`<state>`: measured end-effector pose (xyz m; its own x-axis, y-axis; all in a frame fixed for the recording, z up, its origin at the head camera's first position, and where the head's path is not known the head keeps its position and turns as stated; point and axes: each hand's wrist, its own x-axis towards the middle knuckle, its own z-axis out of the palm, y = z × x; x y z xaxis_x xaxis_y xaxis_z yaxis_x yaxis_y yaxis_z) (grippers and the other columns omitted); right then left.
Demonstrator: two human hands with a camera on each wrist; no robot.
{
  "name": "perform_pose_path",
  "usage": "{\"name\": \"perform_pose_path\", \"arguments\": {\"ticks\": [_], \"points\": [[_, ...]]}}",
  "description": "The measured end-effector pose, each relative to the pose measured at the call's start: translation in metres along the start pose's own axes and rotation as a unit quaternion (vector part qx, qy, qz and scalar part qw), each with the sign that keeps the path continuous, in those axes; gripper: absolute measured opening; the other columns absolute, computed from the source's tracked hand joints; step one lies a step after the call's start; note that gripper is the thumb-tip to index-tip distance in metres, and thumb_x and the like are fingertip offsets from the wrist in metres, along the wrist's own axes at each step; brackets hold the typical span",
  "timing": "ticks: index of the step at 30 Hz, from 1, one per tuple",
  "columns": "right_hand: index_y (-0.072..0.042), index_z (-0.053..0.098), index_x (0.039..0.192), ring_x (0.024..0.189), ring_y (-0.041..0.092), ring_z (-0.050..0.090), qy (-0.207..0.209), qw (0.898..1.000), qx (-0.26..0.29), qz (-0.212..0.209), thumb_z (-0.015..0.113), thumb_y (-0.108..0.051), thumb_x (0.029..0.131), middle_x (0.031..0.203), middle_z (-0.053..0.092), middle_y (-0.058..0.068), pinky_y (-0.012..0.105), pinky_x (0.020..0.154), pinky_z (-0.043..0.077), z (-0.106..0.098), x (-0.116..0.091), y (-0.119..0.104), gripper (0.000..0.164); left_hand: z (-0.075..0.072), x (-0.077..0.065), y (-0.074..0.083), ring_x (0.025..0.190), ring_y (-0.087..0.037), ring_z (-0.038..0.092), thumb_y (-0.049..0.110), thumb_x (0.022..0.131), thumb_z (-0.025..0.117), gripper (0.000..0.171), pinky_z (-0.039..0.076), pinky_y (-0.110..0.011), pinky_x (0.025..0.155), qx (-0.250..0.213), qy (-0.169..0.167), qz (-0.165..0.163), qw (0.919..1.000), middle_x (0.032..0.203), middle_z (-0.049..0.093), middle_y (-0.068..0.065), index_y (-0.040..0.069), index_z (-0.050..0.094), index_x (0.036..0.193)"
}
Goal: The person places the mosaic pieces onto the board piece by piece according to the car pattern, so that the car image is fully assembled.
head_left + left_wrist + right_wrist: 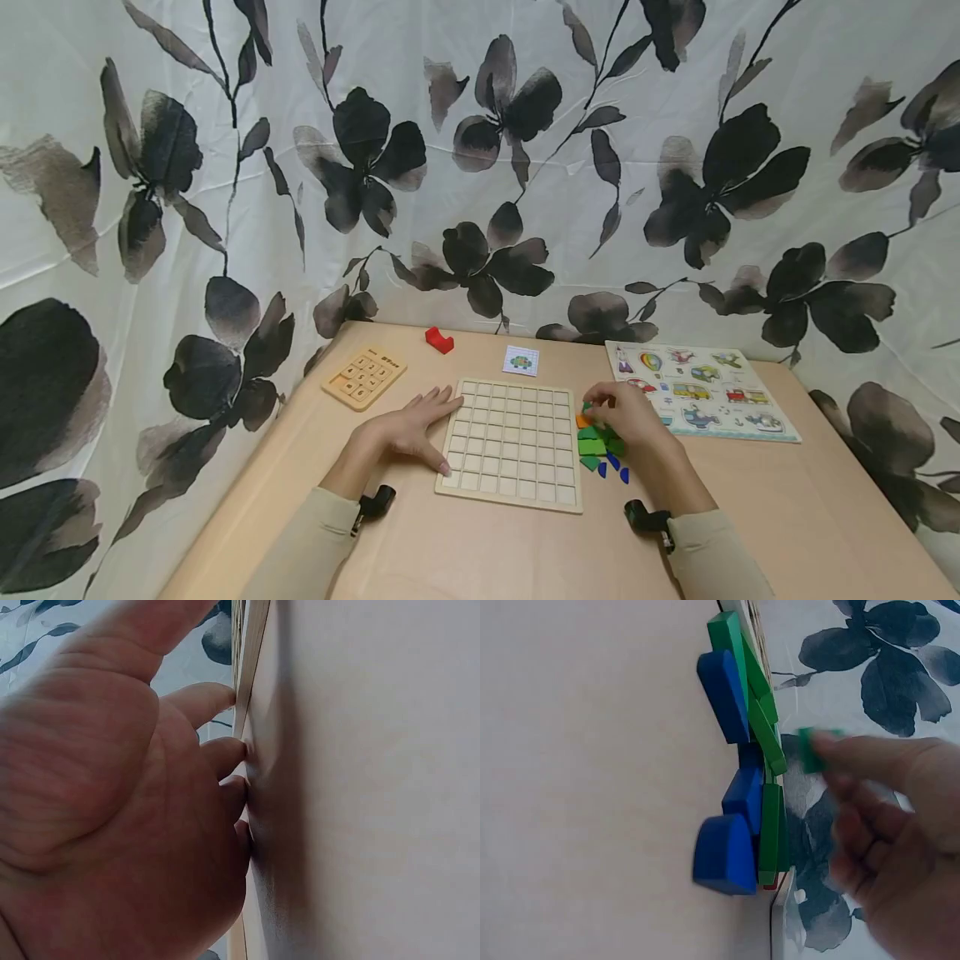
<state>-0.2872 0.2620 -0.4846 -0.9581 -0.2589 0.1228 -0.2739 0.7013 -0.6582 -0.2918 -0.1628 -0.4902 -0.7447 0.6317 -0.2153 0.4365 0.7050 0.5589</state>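
Right hand pinches a small green block, likely light, stiff, best gripped edgewise; left hand, spread, touches a pale wooden grid board at its left edge.

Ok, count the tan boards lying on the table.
2: the large grid board, with the left hand at its left edge, and a smaller board beyond that hand, toward the back left. I see no sign of others hidden.

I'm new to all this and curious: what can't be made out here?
- Head view: some blocks, hidden by the right hand.
- Right wrist view: the green piece's shape, blurred and finger-covered.
- Left wrist view: left hand's thumb tip, cut by the top edge.
- Head view: card's fine detail, too small.
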Motion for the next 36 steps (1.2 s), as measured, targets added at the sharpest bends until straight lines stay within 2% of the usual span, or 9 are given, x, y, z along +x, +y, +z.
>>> {"name": "perform_pose_path", "arguments": {"ticks": [5,9,12,14,16,19,24,29,36], "points": [[-0.009,0.076,0.118,0.085,0.021,0.061,0.040,0.997,0.056,-0.031,0.071,-0.011,0.099,0.104,0.071,0.004,0.024,0.070,0.054,-0.001,0.001,-0.011,0.020,-0.001,-0.001,0.002,0.163,-0.037,-0.005,0.057,0.069,0.092,0.127,0.000,-0.059,0.131,-0.006,-0.001,0.003,1.0000,0.176,0.002,-0.016,0.018,0.023,0.167],[-0.013,0.076,0.121,0.088,0.031,0.070,0.043,0.994,0.091,-0.048,0.069,-0.011,0.101,0.110,0.070,0.006,0.031,0.064,0.061,-0.002,0.004,-0.024,0.022,-0.001,-0.001,0.002,0.163,-0.037,-0.005,0.057,0.069,0.092,0.126,0.000,-0.058,0.131,-0.007,-0.002,0.002,1.0000,0.176,0.002,-0.015,0.018,0.023,0.168],[-0.013,0.076,0.124,0.090,0.031,0.071,0.041,0.992,0.096,-0.064,0.068,-0.009,0.100,0.111,0.071,0.008,0.029,0.066,0.061,0.001,0.009,-0.031,0.025,-0.001,-0.001,0.001,0.163,-0.037,-0.005,0.057,0.070,0.092,0.126,0.001,-0.058,0.131,-0.005,0.000,0.003,1.0000,0.176,0.002,-0.015,0.018,0.022,0.168],[-0.010,0.075,0.125,0.092,0.027,0.072,0.041,0.992,0.096,-0.073,0.069,-0.008,0.100,0.114,0.073,0.009,0.024,0.072,0.060,0.004,0.014,-0.036,0.026,-0.001,-0.001,0.002,0.163,-0.037,-0.004,0.056,0.070,0.092,0.126,0.001,-0.058,0.131,-0.006,0.000,0.004,1.0000,0.176,0.003,-0.015,0.017,0.023,0.167],[-0.009,0.075,0.124,0.093,0.021,0.073,0.040,0.991,0.102,-0.079,0.070,-0.007,0.099,0.114,0.075,0.009,0.021,0.078,0.060,0.009,0.019,-0.041,0.026,-0.001,-0.002,0.002,0.163,-0.037,-0.004,0.055,0.070,0.092,0.125,0.001,-0.058,0.131,-0.007,0.000,0.005,1.0000,0.176,0.003,-0.016,0.017,0.023,0.167],[-0.008,0.077,0.117,0.090,0.018,0.074,0.047,0.989,0.114,-0.085,0.072,-0.006,0.097,0.110,0.077,0.009,0.021,0.078,0.060,0.018,0.028,-0.050,0.021,-0.001,-0.002,0.002,0.163,-0.038,-0.004,0.054,0.071,0.092,0.125,0.000,-0.059,0.131,-0.008,-0.001,0.008,0.9999,0.175,0.003,-0.017,0.016,0.023,0.167],[-0.006,0.078,0.113,0.090,0.021,0.074,0.060,0.985,0.124,-0.107,0.072,-0.003,0.096,0.106,0.077,0.012,0.020,0.074,0.059,0.035,0.039,-0.062,0.018,-0.002,-0.002,0.002,0.163,-0.039,-0.003,0.054,0.071,0.091,0.125,0.001,-0.060,0.131,-0.003,0.001,0.011,0.9999,0.175,0.003,-0.018,0.014,0.023,0.167],[0.000,0.078,0.114,0.091,0.025,0.074,0.040,0.983,0.128,-0.124,0.070,0.002,0.096,0.110,0.074,0.017,0.020,0.071,0.059,0.050,0.046,-0.070,0.020,-0.003,-0.003,0.004,0.163,-0.039,-0.003,0.055,0.071,0.092,0.125,0.002,-0.059,0.131,0.004,0.000,0.010,0.9999,0.175,0.004,-0.018,0.015,0.023,0.167],[-0.004,0.079,0.106,0.084,0.015,0.071,-0.009,0.989,0.112,-0.100,0.073,-0.001,0.095,0.101,0.077,0.010,0.023,0.071,0.059,0.062,0.054,-0.080,0.013,-0.002,-0.003,0.003,0.163,-0.038,-0.003,0.056,0.070,0.092,0.126,0.001,-0.058,0.131,0.007,-0.001,0.008,0.9999,0.176,0.003,-0.017,0.016,0.022,0.167]]}}
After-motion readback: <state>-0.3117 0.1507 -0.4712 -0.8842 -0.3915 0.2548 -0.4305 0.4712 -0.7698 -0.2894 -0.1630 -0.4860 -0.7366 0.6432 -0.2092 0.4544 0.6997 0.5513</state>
